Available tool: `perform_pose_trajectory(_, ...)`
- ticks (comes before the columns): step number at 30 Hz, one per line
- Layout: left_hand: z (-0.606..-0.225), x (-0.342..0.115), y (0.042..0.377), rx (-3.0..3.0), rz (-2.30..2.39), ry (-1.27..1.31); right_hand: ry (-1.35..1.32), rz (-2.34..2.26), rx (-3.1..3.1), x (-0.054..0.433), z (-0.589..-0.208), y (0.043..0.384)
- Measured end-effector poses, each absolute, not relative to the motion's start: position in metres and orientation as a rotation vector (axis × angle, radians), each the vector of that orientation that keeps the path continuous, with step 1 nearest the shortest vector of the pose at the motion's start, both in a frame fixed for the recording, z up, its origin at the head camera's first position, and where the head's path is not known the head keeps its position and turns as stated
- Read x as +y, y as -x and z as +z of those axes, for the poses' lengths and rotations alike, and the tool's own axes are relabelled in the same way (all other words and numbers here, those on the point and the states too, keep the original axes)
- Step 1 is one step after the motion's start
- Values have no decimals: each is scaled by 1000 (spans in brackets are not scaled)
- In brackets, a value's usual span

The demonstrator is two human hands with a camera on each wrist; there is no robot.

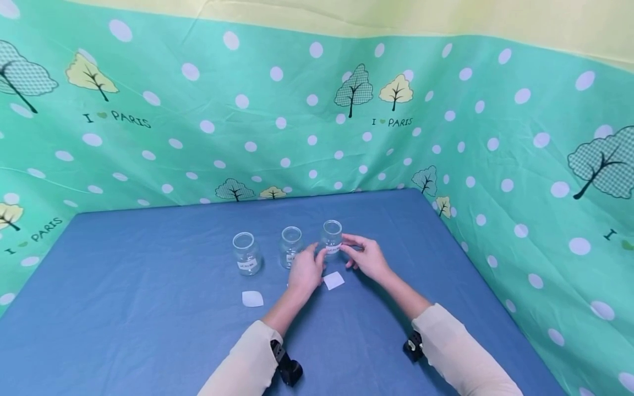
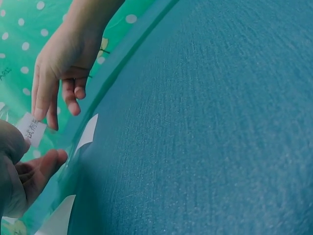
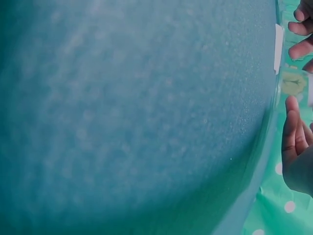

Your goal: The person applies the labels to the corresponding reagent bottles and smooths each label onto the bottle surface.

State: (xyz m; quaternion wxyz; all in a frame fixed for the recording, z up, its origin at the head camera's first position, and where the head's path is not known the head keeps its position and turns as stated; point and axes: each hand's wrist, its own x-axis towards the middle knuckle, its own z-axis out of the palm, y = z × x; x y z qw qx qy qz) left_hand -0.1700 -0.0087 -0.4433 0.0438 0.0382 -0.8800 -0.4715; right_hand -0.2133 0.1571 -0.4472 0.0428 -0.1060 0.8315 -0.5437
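Observation:
Three clear glass jars without lids stand in a row. My hands are at the right-hand jar (image 1: 332,227), which has a white label (image 1: 333,249) with dark writing on its front. From the left, my left hand (image 1: 305,269) has its thumb at the label's edge, its other fingers loosely extended. My right hand (image 1: 367,257) touches the opposite side with nearly straight fingertips. In the left wrist view the label (image 2: 33,129) sits between both hands. The middle jar (image 1: 291,237) is partly hidden behind my left hand; the left jar (image 1: 246,253) bears a similar label.
Two white paper pieces lie in front of the jars: one square (image 1: 334,280) close to my hands and one curled piece (image 1: 252,298) at left. A blue cloth (image 1: 148,297) covers the table. Green dotted curtain (image 1: 198,148) hangs behind and along the sides.

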Motion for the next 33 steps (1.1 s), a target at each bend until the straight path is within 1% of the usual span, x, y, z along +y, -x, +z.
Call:
perform_pose_trajectory(5, -443, -8, 170, -2700, -1472, -102, 311, -1637, 2508, 157, -442, 211)
perform_pose_trajectory(12, -444, -8, 172, -2726, -1540, -110, 321, -1644, 2494, 150, -417, 198)
perform_pose_trajectory(15, -444, -9, 173, -2714, -1558, -109, 327, -1668, 2478, 152, -421, 201)
perform_pose_trajectory(22, -444, -12, 174, -2690, -1570, -79, 340, -1664, 2514, 160, -446, 217)
perform_pose_trajectory(28, -447, -12, 174, -2694, -1555, -75, 316, -1664, 2480, 163, -447, 220)
perform_pose_trajectory(33, -448, -12, 174, -2701, -1577, -70, 347, -1674, 2426, 164, -443, 218)
